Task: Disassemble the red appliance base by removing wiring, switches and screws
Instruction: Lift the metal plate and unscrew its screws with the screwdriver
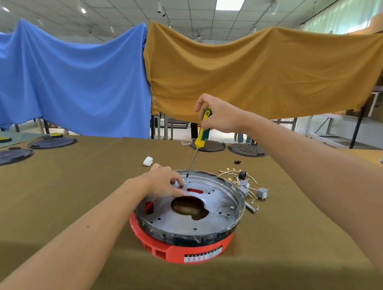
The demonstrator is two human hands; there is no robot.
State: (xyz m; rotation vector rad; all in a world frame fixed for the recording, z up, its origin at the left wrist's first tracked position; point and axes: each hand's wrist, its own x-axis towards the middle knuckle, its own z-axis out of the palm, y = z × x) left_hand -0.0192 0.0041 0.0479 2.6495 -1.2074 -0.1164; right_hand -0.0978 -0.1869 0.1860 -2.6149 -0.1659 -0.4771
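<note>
The red appliance base [179,249] lies on the brown-covered table, topped by a round grey metal plate [218,204] with holes and slots. My right hand [219,117] grips the yellow-green handle of a screwdriver [202,134] held nearly upright, its tip on the plate's far rim. My left hand [164,183] rests on the plate's far left side, fingertips curled near a small hole; whether it pinches anything I cannot tell. Removed wiring [231,174] and grey switches [261,193] lie in a loose heap just right of the base.
A small white part [148,161] lies beyond the base. Dark round plates [51,142] sit at the left and far edge of the table [70,204], one [246,149] behind the screwdriver. Blue and mustard cloths hang behind.
</note>
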